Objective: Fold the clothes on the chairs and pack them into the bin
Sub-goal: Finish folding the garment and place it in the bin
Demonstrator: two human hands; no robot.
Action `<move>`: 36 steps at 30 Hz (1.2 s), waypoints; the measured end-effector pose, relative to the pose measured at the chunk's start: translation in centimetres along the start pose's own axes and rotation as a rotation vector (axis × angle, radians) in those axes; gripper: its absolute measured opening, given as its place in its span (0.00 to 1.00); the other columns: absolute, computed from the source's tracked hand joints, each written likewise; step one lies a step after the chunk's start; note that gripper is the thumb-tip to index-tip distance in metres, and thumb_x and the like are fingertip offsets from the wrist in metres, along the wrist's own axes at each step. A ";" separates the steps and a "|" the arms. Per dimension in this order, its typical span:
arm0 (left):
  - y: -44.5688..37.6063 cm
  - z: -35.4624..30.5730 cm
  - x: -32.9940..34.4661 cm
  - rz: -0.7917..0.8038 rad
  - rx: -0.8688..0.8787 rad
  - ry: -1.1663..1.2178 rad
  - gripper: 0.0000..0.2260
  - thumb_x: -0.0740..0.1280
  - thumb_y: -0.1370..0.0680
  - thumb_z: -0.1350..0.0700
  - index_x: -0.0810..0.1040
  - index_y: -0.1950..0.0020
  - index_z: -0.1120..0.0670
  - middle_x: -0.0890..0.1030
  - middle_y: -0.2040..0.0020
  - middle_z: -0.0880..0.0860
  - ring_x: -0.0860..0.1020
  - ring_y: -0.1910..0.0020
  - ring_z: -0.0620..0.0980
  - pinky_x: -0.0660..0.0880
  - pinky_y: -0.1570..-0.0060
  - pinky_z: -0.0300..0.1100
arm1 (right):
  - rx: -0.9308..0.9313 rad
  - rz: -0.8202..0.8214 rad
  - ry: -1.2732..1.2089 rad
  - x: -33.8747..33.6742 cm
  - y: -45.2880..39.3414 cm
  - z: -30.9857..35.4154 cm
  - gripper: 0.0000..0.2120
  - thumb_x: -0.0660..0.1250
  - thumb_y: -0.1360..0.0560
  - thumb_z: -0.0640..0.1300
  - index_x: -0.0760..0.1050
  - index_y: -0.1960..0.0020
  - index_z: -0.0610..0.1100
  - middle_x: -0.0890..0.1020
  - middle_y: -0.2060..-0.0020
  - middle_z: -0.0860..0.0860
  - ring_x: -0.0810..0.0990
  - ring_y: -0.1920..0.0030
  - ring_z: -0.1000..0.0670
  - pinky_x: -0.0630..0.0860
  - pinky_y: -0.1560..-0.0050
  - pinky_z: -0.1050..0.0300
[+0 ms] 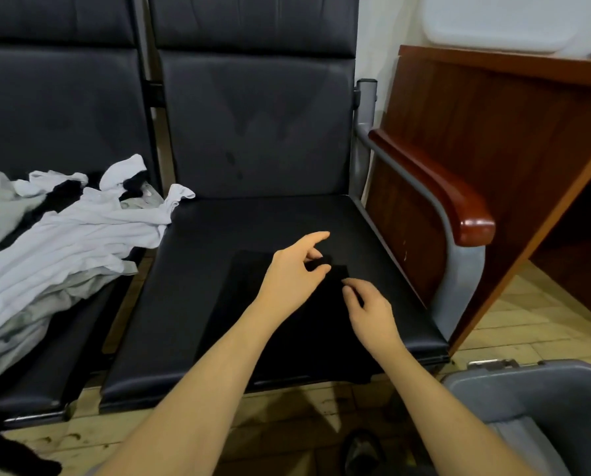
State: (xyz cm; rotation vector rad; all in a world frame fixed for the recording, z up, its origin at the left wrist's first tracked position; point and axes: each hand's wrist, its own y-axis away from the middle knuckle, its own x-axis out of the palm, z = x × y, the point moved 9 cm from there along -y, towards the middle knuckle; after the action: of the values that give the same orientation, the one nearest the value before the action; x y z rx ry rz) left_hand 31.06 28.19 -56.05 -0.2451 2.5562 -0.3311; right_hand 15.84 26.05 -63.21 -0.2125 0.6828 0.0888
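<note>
A black garment lies flat on the seat of the right-hand chair, its near edge hanging over the seat front. My left hand hovers over the garment's far right corner, thumb and fingers pinching a small bit of black fabric. My right hand is just right of it, fingers curled at the garment's right edge. A heap of white and grey clothes with some black pieces covers the left chair. The grey bin stands on the floor at the lower right.
A wooden armrest on a grey metal frame bounds the right chair. A brown wooden desk stands beyond it. A black cloth lies on the tiled floor at lower left. A dark shoe shows at the bottom.
</note>
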 end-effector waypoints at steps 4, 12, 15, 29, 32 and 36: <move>-0.2 0.9 3.2 0.176 -0.020 -0.035 0.24 0.69 0.24 0.57 0.69 0.30 0.46 0.79 0.49 0.44 0.76 0.49 0.40 0.73 0.41 0.38 | 0.061 -0.079 -0.069 -1.1 0.0 -0.4 0.13 0.57 0.19 0.47 0.76 0.39 0.46 0.78 0.44 0.52 0.75 0.41 0.51 0.69 0.35 0.51; -0.1 3.7 -3.0 -0.155 0.029 -0.186 0.14 0.64 0.21 0.57 0.76 0.35 0.52 0.79 0.43 0.47 0.74 0.42 0.43 0.70 0.40 0.37 | 0.081 -0.136 0.047 -0.6 -1.9 0.8 0.18 0.60 0.22 0.56 0.72 0.35 0.49 0.75 0.42 0.54 0.72 0.40 0.53 0.58 0.37 0.53; 0.4 5.3 -2.9 -0.021 0.076 -0.447 0.15 0.63 0.20 0.54 0.74 0.33 0.50 0.75 0.36 0.46 0.69 0.33 0.46 0.62 0.33 0.43 | 0.114 -0.153 0.117 -0.2 -2.8 1.0 0.22 0.63 0.23 0.56 0.69 0.32 0.48 0.75 0.42 0.52 0.72 0.39 0.51 0.59 0.34 0.49; 0.4 9.0 -5.3 -0.197 -0.005 -0.681 0.17 0.65 0.22 0.51 0.72 0.34 0.51 0.69 0.34 0.60 0.70 0.41 0.60 0.70 0.45 0.54 | 0.177 -0.352 0.237 -0.1 -4.7 0.5 0.02 0.65 0.22 0.45 0.74 0.52 0.48 0.74 0.54 0.53 0.71 0.48 0.50 0.55 0.46 0.56; 0.8 7.1 -3.2 -0.081 0.235 -0.716 0.15 0.57 0.22 0.48 0.77 0.43 0.52 0.77 0.44 0.50 0.76 0.45 0.54 0.71 0.50 0.47 | 0.198 -0.410 0.262 -0.5 -4.8 0.6 0.02 0.64 0.22 0.45 0.73 0.51 0.47 0.74 0.53 0.51 0.71 0.48 0.49 0.56 0.45 0.54; 0.8 10.9 -1.2 0.199 0.005 -0.687 0.22 0.45 0.17 0.43 0.57 0.24 0.46 0.57 0.24 0.42 0.51 0.24 0.43 0.48 0.28 0.41 | 0.143 -0.369 0.296 0.1 -4.8 1.5 0.11 0.65 0.22 0.46 0.72 0.41 0.45 0.73 0.42 0.47 0.70 0.40 0.46 0.62 0.39 0.51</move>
State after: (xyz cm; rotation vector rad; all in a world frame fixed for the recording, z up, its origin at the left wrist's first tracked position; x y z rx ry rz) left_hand 37.91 27.21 -64.62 -0.0784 1.8804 -0.1409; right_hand 17.58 21.71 -61.40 -0.2126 0.9296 -0.3499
